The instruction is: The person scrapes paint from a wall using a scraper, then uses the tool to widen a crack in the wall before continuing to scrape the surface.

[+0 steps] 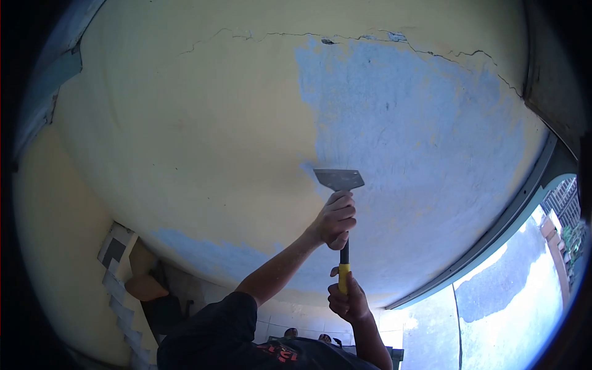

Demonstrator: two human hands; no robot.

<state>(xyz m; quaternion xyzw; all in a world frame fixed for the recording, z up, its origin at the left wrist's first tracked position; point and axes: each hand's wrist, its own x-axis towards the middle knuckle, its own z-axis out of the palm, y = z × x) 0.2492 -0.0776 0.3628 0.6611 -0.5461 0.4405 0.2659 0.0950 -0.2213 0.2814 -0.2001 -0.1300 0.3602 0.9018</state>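
A long-handled scraper (339,179) with a wide, flat metal blade is held upright against the wall (234,135). The blade lies at the border between the cream paint and a large blue patch (407,123). My left hand (337,219) is wrapped round the upper part of the handle, just below the blade. Lower down, my right hand (348,300) grips the yellow part of the same handle (344,277). Both hands are closed. Some cream flecks show within the blue patch.
A jagged crack (431,53) runs across the upper wall. Another blue strip (216,251) lies along the lower left. A doorway or opening with a dark frame (493,231) curves at the right, bright beyond. Brown and dark objects (146,288) stand at the lower left.
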